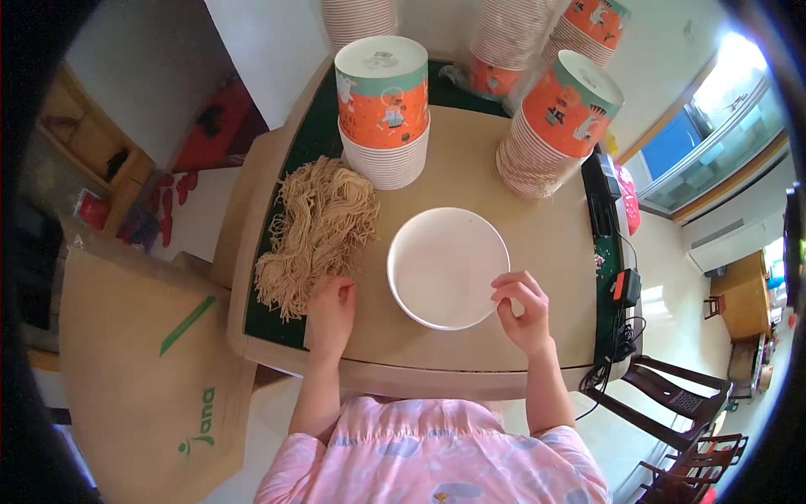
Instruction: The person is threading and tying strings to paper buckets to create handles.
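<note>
upright bowl (448,273) opens upward; right fingers (517,283) pinch its rim; left fingers (333,285), cannot tell.

Bowl (447,273): plain white inside and at rim. Left of bowl, strand bundle (315,227): even beige. Beyond bowl to the left, tub stack (382,109): white base, mint-green band, orange field with small figures, white rims below. Beyond bowl to the right, second tub stack (561,118): same scheme. Under bowl, board (470,351): plain tan. Worktop (437,380): dark green surface, beige edge. Near side of bowl, garment (437,445): pink, greyish-lavender patches.
</note>
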{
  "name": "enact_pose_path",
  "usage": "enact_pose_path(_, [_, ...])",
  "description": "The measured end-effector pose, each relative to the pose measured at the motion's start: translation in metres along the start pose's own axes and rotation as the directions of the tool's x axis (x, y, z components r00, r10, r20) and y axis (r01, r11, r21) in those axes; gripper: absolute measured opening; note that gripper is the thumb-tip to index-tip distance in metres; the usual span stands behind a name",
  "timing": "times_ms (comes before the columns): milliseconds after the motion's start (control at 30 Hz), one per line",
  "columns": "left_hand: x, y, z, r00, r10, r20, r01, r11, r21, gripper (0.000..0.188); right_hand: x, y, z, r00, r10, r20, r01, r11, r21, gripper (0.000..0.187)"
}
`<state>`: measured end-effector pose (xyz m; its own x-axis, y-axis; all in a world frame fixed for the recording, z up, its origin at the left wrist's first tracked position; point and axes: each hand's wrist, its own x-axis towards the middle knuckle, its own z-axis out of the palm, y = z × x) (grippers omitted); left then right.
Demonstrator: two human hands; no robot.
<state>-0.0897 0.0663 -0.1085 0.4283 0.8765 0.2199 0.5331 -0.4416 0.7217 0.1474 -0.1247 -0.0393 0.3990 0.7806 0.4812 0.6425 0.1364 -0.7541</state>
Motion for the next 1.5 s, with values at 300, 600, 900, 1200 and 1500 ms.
enact_pose_path(300, [0.030, 0.005, 0.009, 0.930, 0.287, 0.228, -0.355, 0.862, 0.362, 0.012, -0.028, -0.027, -0.002, 0.978, -0.078, -0.194, 0.060, 0.994, -0.095, 0.028])
enact_pose_path(600, [-0.062, 0.019, 0.001, 0.715, 0.423, 0.557, -0.465, 0.882, -0.073, 0.006, -0.061, -0.062, -0.016, 0.977, -0.082, 0.196, 0.065, 0.994, 0.089, 0.019])
enact_pose_path(900, [-0.089, 0.102, -0.038, 0.401, 0.513, 0.759, 0.008, 0.827, -0.563, 0.009, -0.082, -0.052, 0.046, 0.951, 0.079, 0.300, -0.267, 0.702, 0.660, 0.024])
enact_pose_path(1200, [-0.087, 0.115, -0.044, 0.890, 0.429, 0.157, -0.315, 0.826, -0.468, 0.015, -0.084, -0.077, 0.062, 0.929, 0.168, 0.331, -0.369, 0.515, 0.774, 0.035])
enact_pose_path(1500, [-0.081, 0.107, -0.036, 0.923, 0.336, 0.188, -0.180, 0.809, -0.560, 0.014, -0.088, -0.076, 0.046, 0.906, 0.339, 0.252, -0.420, 0.659, 0.624, 0.004])
